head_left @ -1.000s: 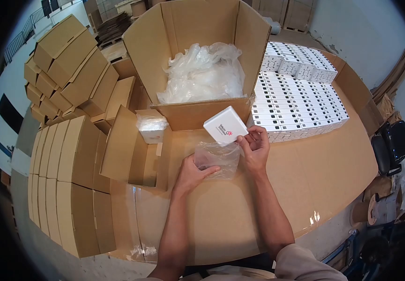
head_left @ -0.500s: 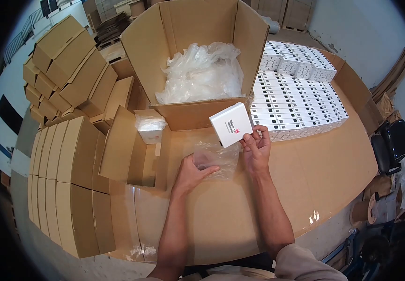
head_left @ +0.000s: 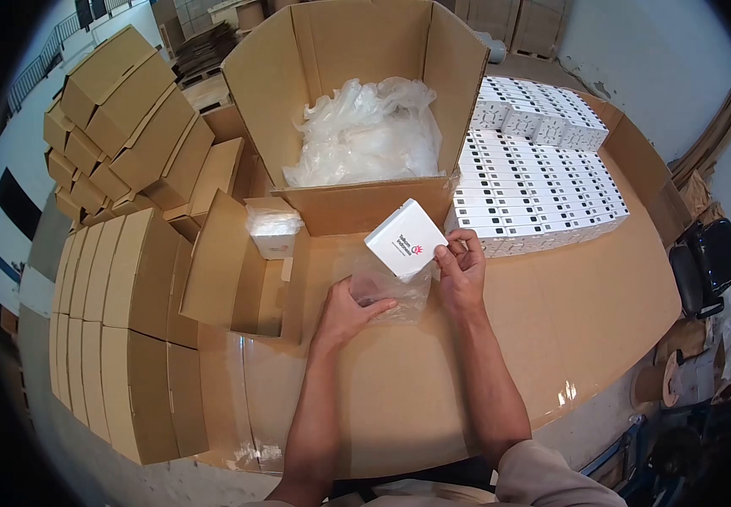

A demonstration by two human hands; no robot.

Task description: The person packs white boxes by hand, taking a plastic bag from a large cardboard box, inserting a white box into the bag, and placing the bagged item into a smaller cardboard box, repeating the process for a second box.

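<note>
My right hand grips a small white box with a red logo by its right corner. The box is tilted, its lower corner at the mouth of a clear plastic bag. My left hand is closed on the bag's left side, thumb across the front and the other fingers partly hidden. To the left stands an open brown carton, with plastic-wrapped white boxes at its far end.
A large open carton full of clear plastic bags stands behind my hands. Rows of white boxes are stacked at right. Brown cartons are piled at left. A cardboard sheet covers the table.
My right hand has brought the white box down and slightly left, turning it so its lower corner meets the bag's mouth. My left hand stays nearly still with the bag.
</note>
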